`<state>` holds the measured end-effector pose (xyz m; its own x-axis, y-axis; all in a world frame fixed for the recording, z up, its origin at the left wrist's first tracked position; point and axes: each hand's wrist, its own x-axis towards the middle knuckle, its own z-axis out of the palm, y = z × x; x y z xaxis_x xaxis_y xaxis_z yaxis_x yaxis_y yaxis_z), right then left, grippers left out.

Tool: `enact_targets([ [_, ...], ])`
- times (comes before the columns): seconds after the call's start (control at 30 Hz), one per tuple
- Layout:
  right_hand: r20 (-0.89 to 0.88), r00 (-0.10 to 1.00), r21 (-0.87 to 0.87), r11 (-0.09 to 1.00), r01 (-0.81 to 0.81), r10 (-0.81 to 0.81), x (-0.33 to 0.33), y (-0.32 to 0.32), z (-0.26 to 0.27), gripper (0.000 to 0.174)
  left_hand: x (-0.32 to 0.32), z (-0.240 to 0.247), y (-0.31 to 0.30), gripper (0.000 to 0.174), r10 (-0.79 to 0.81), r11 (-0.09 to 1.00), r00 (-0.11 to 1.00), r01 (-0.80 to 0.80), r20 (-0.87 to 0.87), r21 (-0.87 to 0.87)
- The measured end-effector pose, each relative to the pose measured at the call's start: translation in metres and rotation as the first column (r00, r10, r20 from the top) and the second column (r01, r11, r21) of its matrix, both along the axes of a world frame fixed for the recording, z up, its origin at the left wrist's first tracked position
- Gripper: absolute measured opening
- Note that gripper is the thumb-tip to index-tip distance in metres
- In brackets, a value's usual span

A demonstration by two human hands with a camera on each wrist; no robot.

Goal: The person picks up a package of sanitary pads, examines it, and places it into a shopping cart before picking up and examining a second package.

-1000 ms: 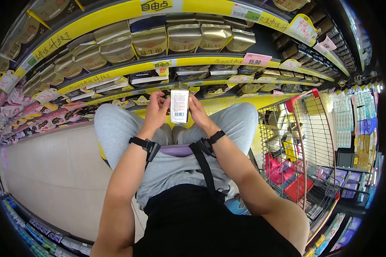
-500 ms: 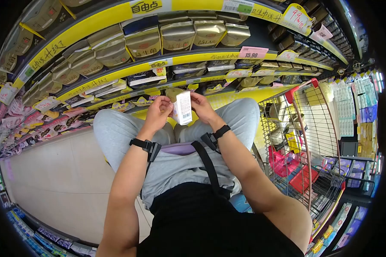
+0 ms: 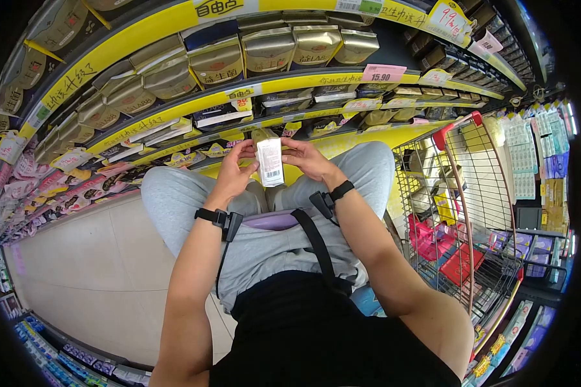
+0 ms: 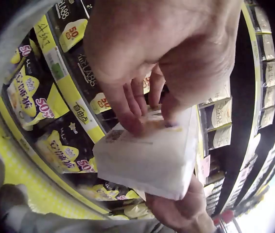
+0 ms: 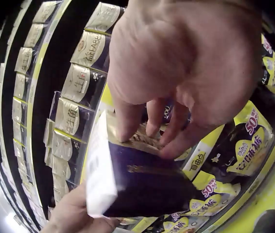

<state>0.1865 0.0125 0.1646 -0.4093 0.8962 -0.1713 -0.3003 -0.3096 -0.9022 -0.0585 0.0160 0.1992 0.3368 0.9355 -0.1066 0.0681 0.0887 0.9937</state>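
Between my two hands is a small pack of sanitary pads (image 3: 270, 169), held above my lap. Its narrow white side, with print and a barcode, faces me. The right wrist view shows its dark navy face and gold top (image 5: 149, 174). My left hand (image 3: 235, 173) grips it on the left; in the left wrist view, the fingers and thumb meet at the white pack (image 4: 147, 155). My right hand (image 3: 311, 161) pinches the gold upper part with its fingertips. Parts of the pack are hidden behind the fingers.
Shelves with yellow rails (image 3: 239, 93) curve ahead, lined with gold and navy packs (image 3: 268, 51). A wire shopping cart (image 3: 461, 193) stands close on my right, holding pink and red items. My bent knees (image 3: 168, 193) flank the hands. Tiled floor (image 3: 103, 271) lies at left.
The pack turned and tilted between my hands, then swung back so the barcode side faces me more squarely. My right hand shifted a little to the right and its fingers lie differently on the pack.
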Motion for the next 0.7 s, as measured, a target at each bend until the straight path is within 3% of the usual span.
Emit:
enact_targets([
  [0.07, -0.003, 1.000, -0.046, 0.999, 0.012, -0.012, -0.003, -0.002, 0.011, 0.044, 0.001, -0.003, 0.002, 0.047, 0.025, 0.999, 1.000, -0.024, 0.014, -0.043],
  [0.17, 0.113, 0.993, -0.048, 0.999, -0.020, 0.026, -0.003, -0.003, 0.012, 0.036, -0.002, -0.006, 0.004, 0.040, -0.001, 0.999, 0.995, 0.005, -0.096, 0.042],
  [0.37, 0.121, 0.992, -0.061, 0.997, 0.046, -0.039, -0.004, -0.004, 0.011, 0.023, -0.004, -0.004, 0.002, 0.028, -0.027, 0.990, 0.999, 0.024, -0.025, -0.136],
  [0.47, 0.123, 0.991, -0.023, 0.999, 0.047, -0.044, -0.004, -0.004, 0.013, 0.022, -0.004, -0.003, 0.002, 0.028, -0.023, 0.987, 0.999, 0.019, -0.025, -0.160],
  [0.57, 0.121, 0.988, 0.066, 0.994, 0.092, -0.100, -0.006, 0.000, 0.000, 0.024, -0.002, -0.007, 0.003, 0.031, -0.003, 0.998, 1.000, 0.005, 0.028, -0.069],
  [0.7, 0.154, 0.982, 0.047, 0.994, 0.104, -0.110, -0.008, 0.001, -0.013, 0.035, 0.002, 0.003, 0.002, 0.038, -0.023, 1.000, 1.000, 0.023, 0.007, -0.016],
])
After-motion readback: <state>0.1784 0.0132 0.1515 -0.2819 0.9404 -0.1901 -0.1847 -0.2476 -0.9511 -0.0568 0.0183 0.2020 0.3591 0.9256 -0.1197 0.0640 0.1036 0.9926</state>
